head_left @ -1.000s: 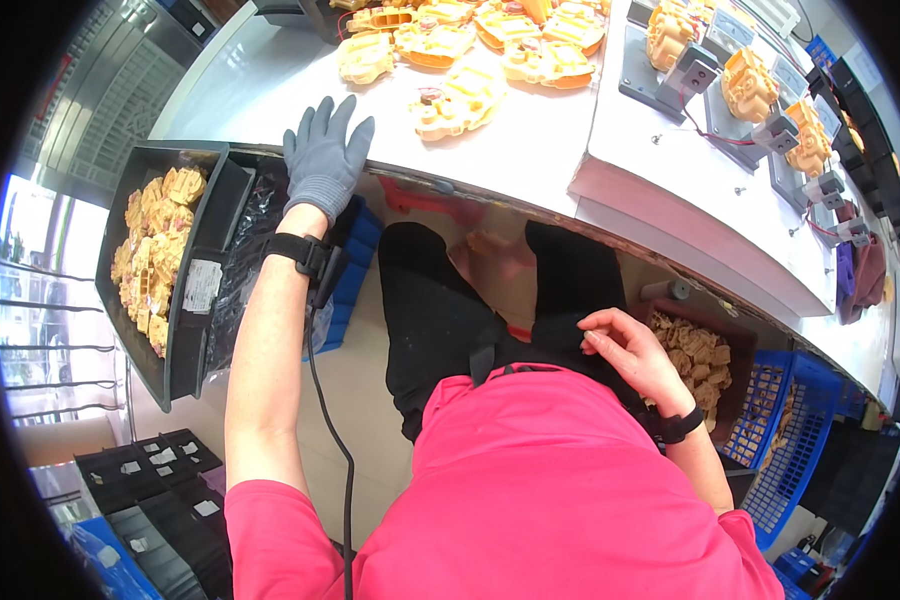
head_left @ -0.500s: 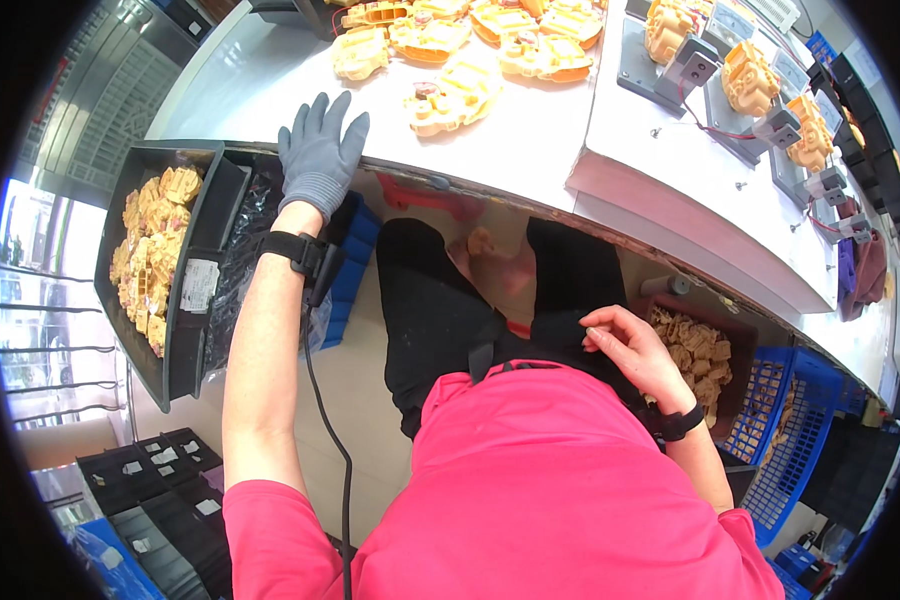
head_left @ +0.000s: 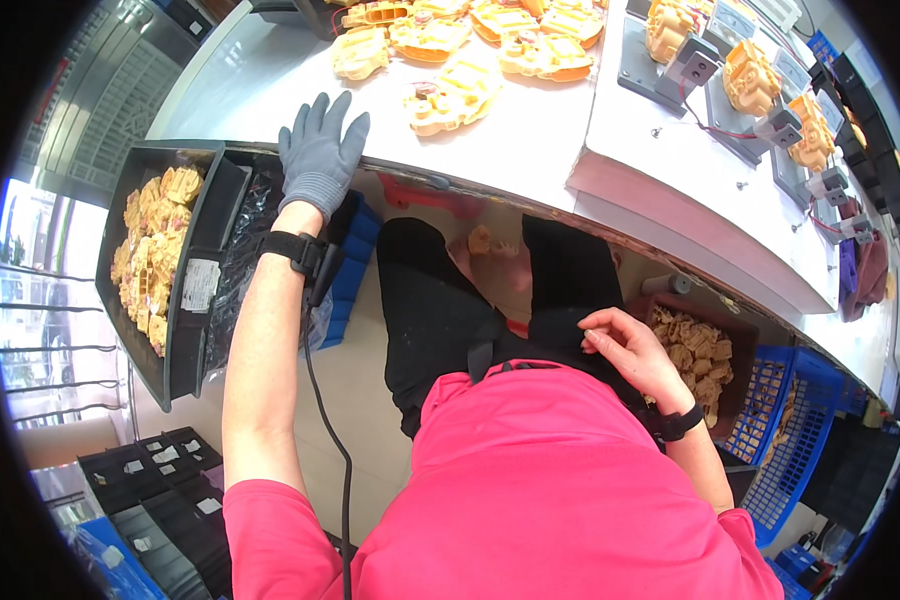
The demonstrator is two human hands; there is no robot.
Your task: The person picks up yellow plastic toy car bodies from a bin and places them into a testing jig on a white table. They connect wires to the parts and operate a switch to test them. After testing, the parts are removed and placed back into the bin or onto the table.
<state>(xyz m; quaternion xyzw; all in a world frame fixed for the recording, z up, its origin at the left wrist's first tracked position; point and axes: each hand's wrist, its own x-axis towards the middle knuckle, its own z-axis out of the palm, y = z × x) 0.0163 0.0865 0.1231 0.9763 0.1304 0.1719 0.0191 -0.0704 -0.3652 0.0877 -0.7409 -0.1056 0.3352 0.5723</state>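
Note:
My left hand (head_left: pixel 322 150), in a grey knitted glove, lies flat on the white table's (head_left: pixel 240 85) near edge with its fingers spread. It holds nothing. Just beyond it to the right is a yellow plastic housing (head_left: pixel 455 97), apart from the fingers. More of these yellow housings (head_left: pixel 430 38) lie grouped at the back of the table. My bare right hand (head_left: pixel 632 347) rests over my right thigh, palm inward, fingers loosely bent and thumb a little apart. Nothing shows in it.
A dark bin of yellow parts (head_left: pixel 155 255) stands left of the table, beside a blue bin (head_left: pixel 352 265). Grey fixtures holding yellow housings (head_left: pixel 750 78) line the right bench. Lower right are a box of pale parts (head_left: pixel 692 355) and a blue basket (head_left: pixel 795 430). A cable (head_left: pixel 335 430) hangs from my left wrist.
My legs have shifted slightly under the table. Both hands stay where they were.

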